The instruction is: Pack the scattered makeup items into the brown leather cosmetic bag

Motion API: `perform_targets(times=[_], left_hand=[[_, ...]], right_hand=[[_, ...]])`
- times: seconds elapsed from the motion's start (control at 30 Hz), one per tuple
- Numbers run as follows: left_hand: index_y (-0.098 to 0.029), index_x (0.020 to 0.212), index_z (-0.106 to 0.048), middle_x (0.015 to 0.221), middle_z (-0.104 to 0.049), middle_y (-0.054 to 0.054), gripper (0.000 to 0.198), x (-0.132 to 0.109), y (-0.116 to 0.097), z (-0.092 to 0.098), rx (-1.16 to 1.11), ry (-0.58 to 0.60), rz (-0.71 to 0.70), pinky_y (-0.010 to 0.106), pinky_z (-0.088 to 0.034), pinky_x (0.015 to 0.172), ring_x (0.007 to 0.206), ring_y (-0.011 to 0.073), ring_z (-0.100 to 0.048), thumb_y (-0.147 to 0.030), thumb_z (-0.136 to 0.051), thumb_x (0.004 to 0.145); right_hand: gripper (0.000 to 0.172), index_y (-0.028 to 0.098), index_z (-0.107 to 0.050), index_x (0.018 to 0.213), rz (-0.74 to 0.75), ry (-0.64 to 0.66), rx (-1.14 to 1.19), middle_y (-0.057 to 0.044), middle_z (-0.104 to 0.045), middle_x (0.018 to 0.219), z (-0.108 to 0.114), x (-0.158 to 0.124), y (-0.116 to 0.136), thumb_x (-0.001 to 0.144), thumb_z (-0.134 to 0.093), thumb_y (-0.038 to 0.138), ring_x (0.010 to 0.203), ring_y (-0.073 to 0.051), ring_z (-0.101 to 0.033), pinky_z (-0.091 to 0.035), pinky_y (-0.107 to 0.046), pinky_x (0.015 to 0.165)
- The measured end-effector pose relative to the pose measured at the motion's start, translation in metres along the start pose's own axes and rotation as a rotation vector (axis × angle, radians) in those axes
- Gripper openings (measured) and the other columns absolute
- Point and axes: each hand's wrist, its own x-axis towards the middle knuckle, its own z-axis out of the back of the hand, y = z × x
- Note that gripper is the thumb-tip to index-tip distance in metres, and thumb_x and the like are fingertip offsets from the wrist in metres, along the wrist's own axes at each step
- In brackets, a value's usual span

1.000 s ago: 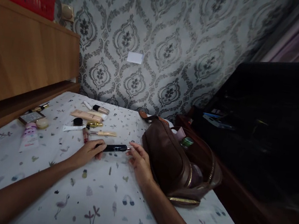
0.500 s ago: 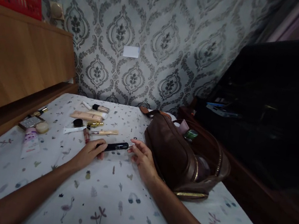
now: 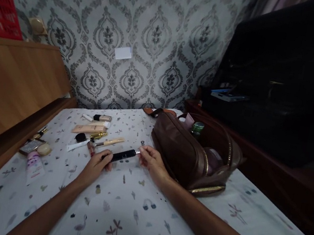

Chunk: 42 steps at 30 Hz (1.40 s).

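Note:
A black cosmetic tube (image 3: 122, 154) lies across the patterned bed sheet (image 3: 128, 217), held at both ends. My left hand (image 3: 96, 165) is closed around its left end. My right hand (image 3: 152, 163) pinches its light-coloured right tip with fingers curled. Just right of my right hand stands an unzipped brown leather pouch (image 3: 187, 154) with a green-capped bottle (image 3: 197, 128) and other items sticking out of it.
Several cosmetics lie scattered beyond my left hand: a beige tube (image 3: 89, 128), a foundation bottle (image 3: 102, 118), a brush (image 3: 110, 141), a pink-and-white tube (image 3: 35, 164), a compact (image 3: 30, 146). A wooden headboard (image 3: 8, 84) runs along the left, dark furniture (image 3: 285, 87) on the right.
The view has tilted and shifted right. Both hands keep holding the black tube in about the same spot; the tube's right end now sits slightly higher.

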Motion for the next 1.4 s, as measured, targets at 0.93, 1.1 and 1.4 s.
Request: perform_targets(times=[0.93,1.1,1.4], left_hand=[[-0.021,0.074,-0.053,0.062,-0.059,-0.001,0.047,0.0025,-0.0019,-0.0023,-0.022,0.001,0.034,0.030,-0.045,0.065,0.063,0.0169,-0.055,-0.065,-0.049,0.091],[-0.020,0.081,-0.057,0.064,-0.060,-0.001,0.046,0.0023,0.0013,-0.0030,-0.023,-0.011,0.017,0.029,-0.044,0.067,0.065,0.0169,-0.055,-0.064,-0.050,0.091],[-0.019,0.079,-0.057,0.065,-0.059,-0.001,0.045,0.0028,0.0045,-0.0006,-0.072,-0.013,0.015,0.027,-0.040,0.066,0.065,0.0149,-0.052,-0.061,-0.051,0.093]], right_hand=[[0.048,0.018,-0.067,0.075,0.046,0.021,-0.062,0.003,-0.058,0.056,-0.0015,-0.0018,0.0035,0.062,-0.083,0.061,0.050,-0.011,-0.050,-0.036,-0.023,0.046],[0.057,0.019,-0.051,0.058,0.008,0.002,-0.081,0.003,-0.053,0.052,-0.0024,-0.0007,0.0019,0.063,-0.077,0.070,0.043,-0.008,-0.042,-0.029,-0.023,0.042],[0.054,0.019,-0.064,0.093,0.009,0.000,-0.076,0.002,-0.060,0.064,-0.0017,-0.0041,0.0058,0.066,-0.079,0.063,0.055,-0.012,-0.053,-0.035,-0.024,0.046]])
